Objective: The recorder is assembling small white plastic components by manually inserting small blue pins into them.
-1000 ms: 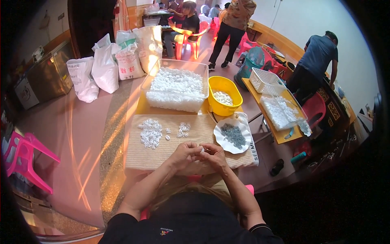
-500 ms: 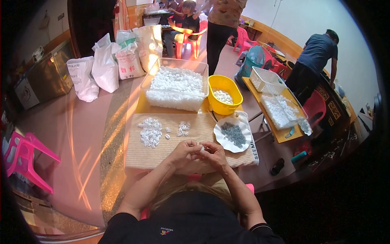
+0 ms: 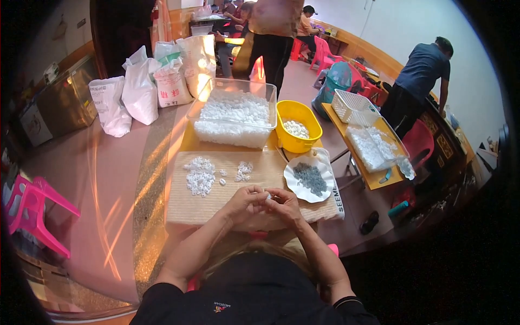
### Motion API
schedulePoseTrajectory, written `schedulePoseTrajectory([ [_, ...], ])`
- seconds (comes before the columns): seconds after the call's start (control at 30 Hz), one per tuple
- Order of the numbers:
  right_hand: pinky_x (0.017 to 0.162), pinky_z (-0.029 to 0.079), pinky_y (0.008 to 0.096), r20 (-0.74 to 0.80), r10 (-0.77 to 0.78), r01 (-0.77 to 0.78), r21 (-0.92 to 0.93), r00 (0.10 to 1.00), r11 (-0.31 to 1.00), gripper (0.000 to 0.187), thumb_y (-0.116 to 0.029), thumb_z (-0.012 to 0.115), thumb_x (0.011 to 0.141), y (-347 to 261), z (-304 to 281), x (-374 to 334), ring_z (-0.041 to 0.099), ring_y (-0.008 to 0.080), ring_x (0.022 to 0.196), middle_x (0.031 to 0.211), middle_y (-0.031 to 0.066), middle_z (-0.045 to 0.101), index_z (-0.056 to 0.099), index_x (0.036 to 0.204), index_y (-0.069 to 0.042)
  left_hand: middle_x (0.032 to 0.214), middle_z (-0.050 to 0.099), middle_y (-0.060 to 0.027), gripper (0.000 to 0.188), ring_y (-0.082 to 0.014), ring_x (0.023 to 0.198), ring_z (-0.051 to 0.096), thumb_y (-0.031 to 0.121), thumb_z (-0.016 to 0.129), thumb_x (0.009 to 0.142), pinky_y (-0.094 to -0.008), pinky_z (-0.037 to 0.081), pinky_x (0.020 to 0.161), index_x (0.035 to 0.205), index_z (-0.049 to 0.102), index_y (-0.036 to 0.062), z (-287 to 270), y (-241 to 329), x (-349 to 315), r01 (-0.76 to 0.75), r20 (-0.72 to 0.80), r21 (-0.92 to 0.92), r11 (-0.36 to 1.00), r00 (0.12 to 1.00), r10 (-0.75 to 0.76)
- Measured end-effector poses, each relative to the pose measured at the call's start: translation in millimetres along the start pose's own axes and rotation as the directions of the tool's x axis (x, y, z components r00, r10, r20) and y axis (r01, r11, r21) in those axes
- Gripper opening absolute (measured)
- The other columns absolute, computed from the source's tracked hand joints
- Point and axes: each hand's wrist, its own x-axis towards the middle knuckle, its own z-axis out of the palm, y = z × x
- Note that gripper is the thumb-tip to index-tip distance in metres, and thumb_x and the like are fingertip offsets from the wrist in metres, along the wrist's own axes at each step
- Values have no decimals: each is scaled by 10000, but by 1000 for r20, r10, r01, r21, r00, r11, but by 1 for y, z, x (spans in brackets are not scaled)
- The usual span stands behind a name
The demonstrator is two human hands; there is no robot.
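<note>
My left hand [image 3: 245, 201] and my right hand [image 3: 283, 205] meet over the near edge of a beige woven mat [image 3: 179, 206], fingers pinched together on a small white piece [image 3: 267, 196]. A pile of small white pieces [image 3: 200, 175] lies on the mat to the left, with a smaller cluster [image 3: 243, 170] beside it. A white dish [image 3: 293, 181] holding small grey parts [image 3: 311, 178] sits just right of my hands.
A clear tub of white pieces [image 3: 234, 115] and a yellow bowl [image 3: 297, 126] stand at the mat's far edge. White sacks [image 3: 141, 89] lean beyond. A second table to the right carries a white basket [image 3: 353, 107]. Pink chair [image 3: 32, 208] at left. People stand behind.
My hands stay together at the mat's near edge, fingers shifting slightly around the small white piece. A person in the background has walked closer.
</note>
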Motion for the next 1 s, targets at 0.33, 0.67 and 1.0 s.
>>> schedulePoseTrajectory([
  [0.33, 731, 504, 259, 43, 91, -89, -52, 995, 995, 396, -171, 641, 902, -1, -5, 0, 601, 136, 895, 1031, 79, 626, 533, 1227, 26, 888, 638, -91, 124, -192, 825, 644, 102, 675, 865, -308, 545, 785, 894, 560, 67, 2, 0, 1, -14, -40, 23, 1000, 999, 15],
  [0.67, 644, 519, 215, 47, -33, 32, 17, 998, 999, 338, -119, 662, 889, 10, -7, 4, 635, 99, 774, 902, 58, 673, 580, 1196, -4, 908, 633, -54, 92, -154, 820, 635, 103, 651, 880, -287, 556, 765, 885, 567, 67, -8, -4, 6, -24, -33, 38, 999, 999, 25],
  [1.0, 630, 511, 209, 6, 9, -9, -5, 1000, 1000, 350, -139, 679, 880, 6, -4, 4, 619, 82, 754, 880, 33, 660, 585, 1191, -6, 898, 640, -43, 89, -133, 815, 634, 100, 654, 878, -280, 553, 767, 907, 576, 69, 0, 1, 2, -25, -22, 57, 998, 999, 26],
])
